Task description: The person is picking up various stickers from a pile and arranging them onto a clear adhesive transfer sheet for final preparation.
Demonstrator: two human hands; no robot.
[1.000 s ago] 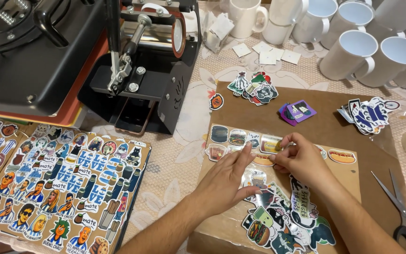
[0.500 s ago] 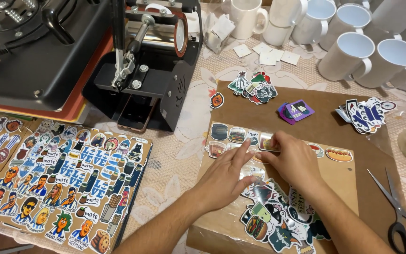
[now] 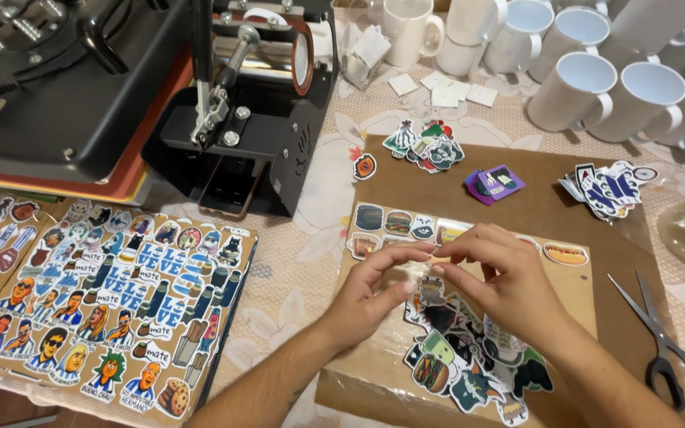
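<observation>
Lace-patterned cloth covers our desk (image 3: 311, 269), and it's crowded: a black mug press (image 3: 255, 119) at the back, white mugs (image 3: 588, 79) lined up behind, scissors (image 3: 660, 341) lying off to the right. We're working over a brown board (image 3: 517, 206) that keeps the loose stickers off the cloth.

Both hands meet in the middle. Our left hand (image 3: 370, 297) has thumb and forefinger pinched narrow on a small clear-backed sticker (image 3: 426, 261), and our right hand (image 3: 501, 273) pinches the same piece from the other side, fingertips nearly touching. That two-sided grip looks like what you'd use to split a thin film from its backing, though the piece is too small for us to tell its picture.

It sits just above a strip of food stickers (image 3: 394, 222), with a heap of cut stickers (image 3: 469, 357) below the right wrist, close enough to draw from. Sorted piles (image 3: 422, 147) wait farther up the board. To the left, a full printed sheet (image 3: 120, 301) lies flat, well apart from the hands.
</observation>
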